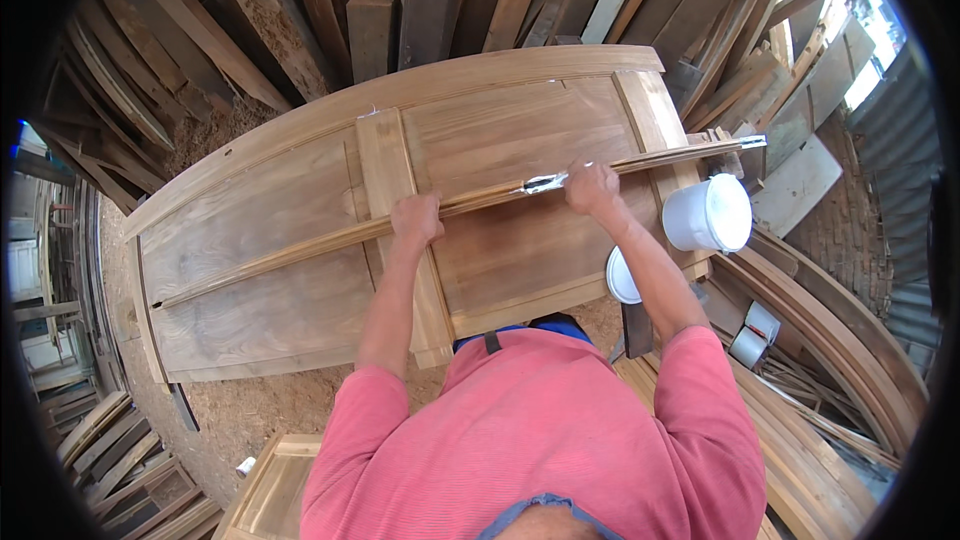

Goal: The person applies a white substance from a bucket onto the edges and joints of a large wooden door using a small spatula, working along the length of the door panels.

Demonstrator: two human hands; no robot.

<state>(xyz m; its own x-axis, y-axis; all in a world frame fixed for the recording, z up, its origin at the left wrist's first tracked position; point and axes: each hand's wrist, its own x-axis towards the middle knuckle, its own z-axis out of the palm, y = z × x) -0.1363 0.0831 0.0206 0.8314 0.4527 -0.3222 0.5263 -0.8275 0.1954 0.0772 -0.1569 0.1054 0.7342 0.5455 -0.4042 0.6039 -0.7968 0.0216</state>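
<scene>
Your bare left hand [416, 218] and bare right hand [592, 188] grip long, slim, golden-brown wooden strips [300, 256] across a large, brown, framed wooden panel [540, 275]; a white cylindrical plastic bucket [692, 218] sits near its right end; rough, weathered brown timber boards [432, 10] lean beyond its far edge.

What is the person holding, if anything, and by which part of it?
A bundle of long wooden strips: the left hand grips it near its middle, the right hand just right of the shiny wrapping.
</scene>
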